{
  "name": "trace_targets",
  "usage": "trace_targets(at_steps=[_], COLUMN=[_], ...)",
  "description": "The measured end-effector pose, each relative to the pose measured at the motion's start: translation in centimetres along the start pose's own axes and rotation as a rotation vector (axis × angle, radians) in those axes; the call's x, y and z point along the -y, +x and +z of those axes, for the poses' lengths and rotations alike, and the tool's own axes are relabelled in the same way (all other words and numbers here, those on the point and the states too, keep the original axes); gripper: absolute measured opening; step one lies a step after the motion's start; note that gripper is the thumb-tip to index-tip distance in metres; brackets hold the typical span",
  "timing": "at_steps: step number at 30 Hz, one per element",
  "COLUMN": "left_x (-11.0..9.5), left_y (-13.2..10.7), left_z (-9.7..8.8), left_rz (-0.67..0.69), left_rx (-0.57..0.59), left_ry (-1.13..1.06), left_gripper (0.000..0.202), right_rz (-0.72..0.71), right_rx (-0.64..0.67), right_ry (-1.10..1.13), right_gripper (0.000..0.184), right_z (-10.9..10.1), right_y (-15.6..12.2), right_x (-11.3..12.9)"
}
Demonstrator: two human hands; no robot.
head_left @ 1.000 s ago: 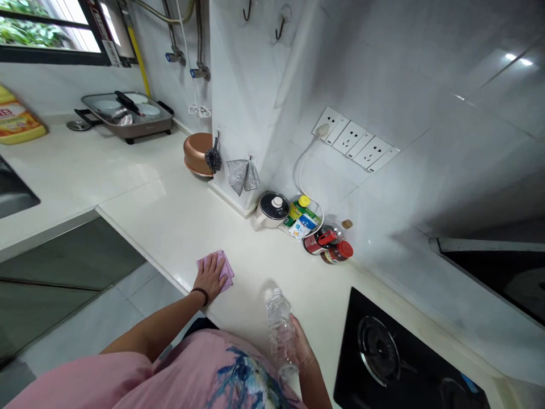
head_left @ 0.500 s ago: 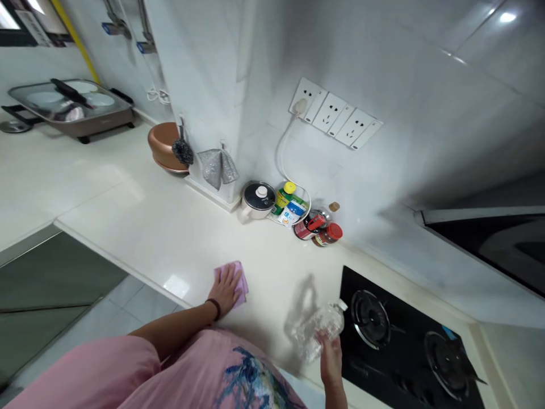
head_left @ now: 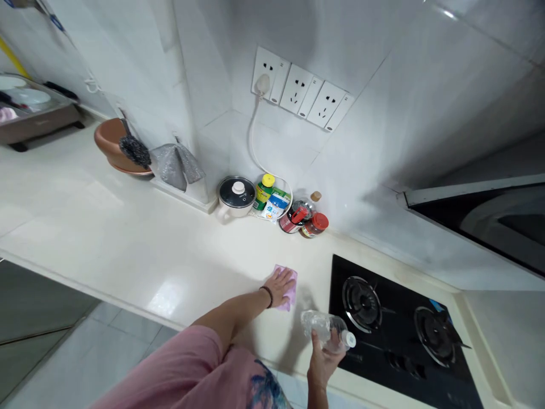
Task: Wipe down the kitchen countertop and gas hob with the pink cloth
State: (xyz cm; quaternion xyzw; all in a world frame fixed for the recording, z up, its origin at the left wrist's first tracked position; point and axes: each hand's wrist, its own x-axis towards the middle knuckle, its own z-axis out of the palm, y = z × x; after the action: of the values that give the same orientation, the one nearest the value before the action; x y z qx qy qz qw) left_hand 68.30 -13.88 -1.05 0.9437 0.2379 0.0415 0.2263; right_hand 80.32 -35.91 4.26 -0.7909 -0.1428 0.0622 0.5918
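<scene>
My left hand (head_left: 280, 287) lies flat, fingers spread, on a folded pink cloth (head_left: 291, 295), pressing it to the white countertop just left of the stove. A dark beaded bracelet sits on that wrist. My right hand (head_left: 322, 359) grips a clear plastic bottle (head_left: 324, 328) with a white cap, held tilted above the counter's front part near the stove's left edge. The bottle's cap end points right. Part of the cloth is hidden beneath my left hand.
The black gas stove (head_left: 395, 341) has two burners. Along the wall stand a small lidded pot (head_left: 237, 199), a yellow-capped bottle (head_left: 264, 193), a white-blue packet (head_left: 276, 205) and red-lidded jars (head_left: 315, 225). Brown bowls (head_left: 113, 147) and an electric pan (head_left: 38, 116) stand left.
My left hand has slid the cloth to the right along the counter, nearer the stove. In my right hand the bottle has turned, its cap now toward the lower right. The view has shifted right.
</scene>
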Motion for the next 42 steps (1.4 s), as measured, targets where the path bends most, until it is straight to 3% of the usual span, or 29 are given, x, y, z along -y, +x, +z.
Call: trace_targets(at_steps=[3,5,11,14,16,19,22,29,33,36,38,40,42], left_x=[2.8,5.3,13.3,15.7,16.1,14.9,12.7,6.8,1.6,-2.4,-3.9,-3.8,-2.5], left_y=[2.2,2.3,-1.8,-3.9,-4.7,-4.6,-2.6,8.0,13.0,14.2,14.2,14.1,13.8], left_z=[-2.3,-4.0,-8.6,-10.0,-10.1,-9.0,-7.4,-4.6,-1.4,1.6,2.8,2.7,1.6], left_rz=[-0.144,-0.258,-0.603,-0.762,-0.847,-0.941,-0.914,-0.567,-0.346,-0.126,-0.017,0.04,0.035], left_rx=[0.015,-0.015,-0.138,-0.181,-0.208,-0.242,-0.235,-0.104,-0.044,0.023,0.052,0.066,0.075], left_ry=[-0.012,-0.004,0.062,0.117,0.142,0.151,0.145,0.06,0.042,0.052,0.059,0.067,0.079], left_gripper=[0.075,0.076,0.077,0.077,0.077,0.076,0.076,0.079,0.078,0.079,0.08,0.08,0.079], right_rz=[0.027,0.003,-0.2,-0.215,-0.211,-0.2,-0.192,-0.175,-0.172,-0.172,-0.164,-0.163,-0.169], right_rx=[0.049,0.062,0.019,0.015,-0.011,-0.059,-0.069,-0.049,-0.056,-0.031,-0.027,-0.055,-0.091], right_ry=[-0.144,-0.244,-0.58,-0.679,-0.712,-0.751,-0.754,-0.722,-0.728,-0.757,-0.767,-0.764,-0.751], right_gripper=[0.098,0.099,0.086,0.084,0.082,0.074,0.068,0.064,0.065,0.066,0.065,0.065,0.066], right_z=[-1.0,-2.5,-7.1,-6.8,-5.9,-4.8,-4.5,-4.6,-4.6,-4.7,-4.7,-4.6,-4.4], right_y=[-0.8,-1.3,-1.6,-0.8,-0.4,-0.6,-1.1,-1.5,-1.5,-1.6,-1.5,-1.5,-1.5], right_x=[-0.7,-1.9,-7.1,-8.3,-8.4,-8.3,-8.1,-7.8,-8.1,-8.5,-8.8,-8.9,-8.8])
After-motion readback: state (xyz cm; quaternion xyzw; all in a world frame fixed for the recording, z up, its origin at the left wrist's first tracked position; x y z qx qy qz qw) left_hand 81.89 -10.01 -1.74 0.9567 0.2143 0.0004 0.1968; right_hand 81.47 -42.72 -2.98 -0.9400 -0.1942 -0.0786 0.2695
